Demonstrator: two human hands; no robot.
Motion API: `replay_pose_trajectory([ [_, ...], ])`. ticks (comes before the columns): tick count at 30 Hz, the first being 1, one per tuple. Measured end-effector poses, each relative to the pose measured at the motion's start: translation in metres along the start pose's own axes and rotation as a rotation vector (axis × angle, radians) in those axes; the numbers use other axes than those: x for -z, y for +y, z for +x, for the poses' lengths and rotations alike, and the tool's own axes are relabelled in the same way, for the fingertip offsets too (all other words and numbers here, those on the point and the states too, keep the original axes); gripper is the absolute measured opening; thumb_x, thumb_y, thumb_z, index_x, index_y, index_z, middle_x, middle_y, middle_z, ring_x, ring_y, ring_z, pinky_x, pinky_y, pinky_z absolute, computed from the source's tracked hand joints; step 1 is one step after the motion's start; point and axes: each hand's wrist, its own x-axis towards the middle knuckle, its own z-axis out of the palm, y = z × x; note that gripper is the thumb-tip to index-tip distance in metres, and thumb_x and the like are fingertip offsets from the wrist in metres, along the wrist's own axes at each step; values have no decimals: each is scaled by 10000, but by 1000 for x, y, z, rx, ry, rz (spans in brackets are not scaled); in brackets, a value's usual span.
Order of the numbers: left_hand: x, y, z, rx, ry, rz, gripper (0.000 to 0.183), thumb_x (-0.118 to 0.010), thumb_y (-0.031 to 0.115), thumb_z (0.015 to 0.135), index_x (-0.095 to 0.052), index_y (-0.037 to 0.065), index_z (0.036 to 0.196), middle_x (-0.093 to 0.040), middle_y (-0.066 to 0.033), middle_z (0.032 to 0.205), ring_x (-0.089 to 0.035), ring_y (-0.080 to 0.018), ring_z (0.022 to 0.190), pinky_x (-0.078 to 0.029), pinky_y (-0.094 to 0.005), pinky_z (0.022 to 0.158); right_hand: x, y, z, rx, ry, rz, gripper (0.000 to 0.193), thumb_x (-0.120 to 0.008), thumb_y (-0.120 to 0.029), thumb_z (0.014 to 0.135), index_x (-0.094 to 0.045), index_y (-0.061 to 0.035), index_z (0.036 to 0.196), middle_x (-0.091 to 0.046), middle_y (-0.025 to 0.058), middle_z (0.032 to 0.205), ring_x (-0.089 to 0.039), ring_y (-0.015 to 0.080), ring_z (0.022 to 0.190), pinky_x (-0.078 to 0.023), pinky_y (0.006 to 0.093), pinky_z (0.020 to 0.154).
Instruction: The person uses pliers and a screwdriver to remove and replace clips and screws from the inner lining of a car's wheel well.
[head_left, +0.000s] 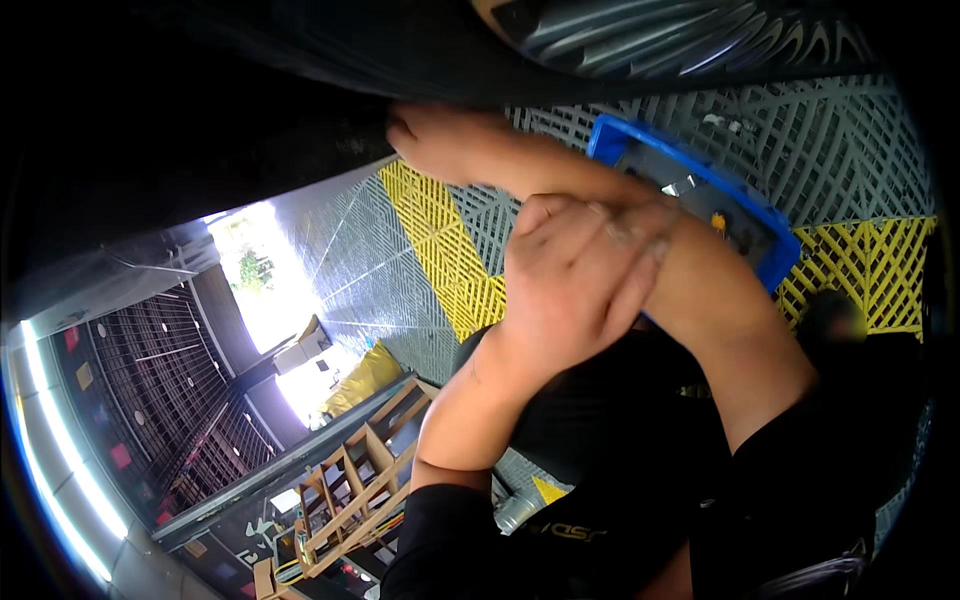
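Left of the blue tray point(782, 255), the right hand point(440, 140) is at a dark shape point(335, 150), whose unseen edges could scrape it, while the left hand point(580, 270) lies over the right forearm point(560, 168); I cannot tell either's grip.

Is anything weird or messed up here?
The left hand lies across the person's own right forearm, which looks odd because it isn't on any object. The view looks tipped, with bright lights slanting down the left edge. Pale patches show on the grey floor beside the blue bin, maybe scraps or shine. Nothing looks clearly spilled or broken.
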Motion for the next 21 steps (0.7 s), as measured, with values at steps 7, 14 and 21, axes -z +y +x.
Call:
replay_pose_trajectory([
  [7,-2,-6,9,117,-7,92,241,-765,103,865,-756,52,1100,-681,-59,794,-626,-225,699,-461,-348,704,-50,74,-37,-148,433,56,315,-500,-324,1033,-660,-65,1113,-709,186,1106,-686,425,978,-546,530,850],
  [14,-4,-18,-9,242,-407,152,287,-735,248,928,-718,65,1148,-733,-123,1001,-708,-336,882,-541,-425,791,-59,154,-95,-288,366,-19,220,-560,-241,975,-670,-94,1098,-699,158,1060,-682,371,997,-542,498,849],
  [21,14,-31,-13,515,-286,168,415,-721,314,963,-696,69,1297,-747,-139,1104,-732,-250,862,-568,-365,729,-52,203,-184,21,205,-492,209,-686,-185,865,-689,-127,1066,-668,37,1068,-629,255,1065,-508,418,902],
])
